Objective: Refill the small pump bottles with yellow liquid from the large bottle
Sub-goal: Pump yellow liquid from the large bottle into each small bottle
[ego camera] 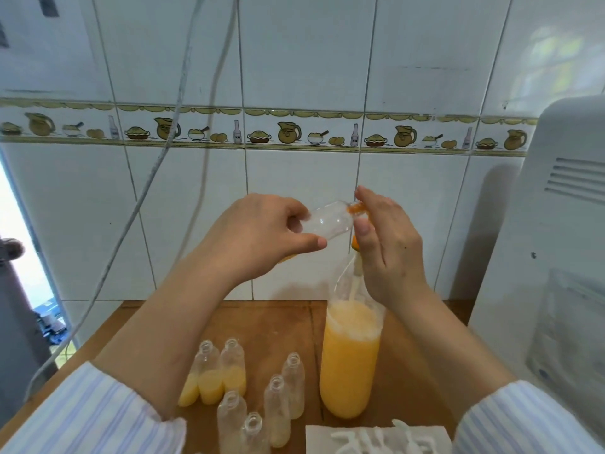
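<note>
My left hand (262,231) holds a clear, empty small bottle (329,221) on its side above the table. My right hand (383,244) pinches an orange piece (357,209) at that bottle's mouth, between thumb and forefinger. Directly below stands the large bottle (350,362), over half full of yellow liquid with foam on top. Another orange bit (355,244) shows at its mouth, mostly hidden by my right hand. Three small bottles (209,381) part filled with yellow stand at the front left. Several empty ones (276,407) stand beside them, all without pumps.
A white paper towel (376,435) with white pump heads lies at the wooden table's (281,322) front edge. A big white appliance (550,257) fills the right side. Two cables (144,198) hang down the tiled wall at the left.
</note>
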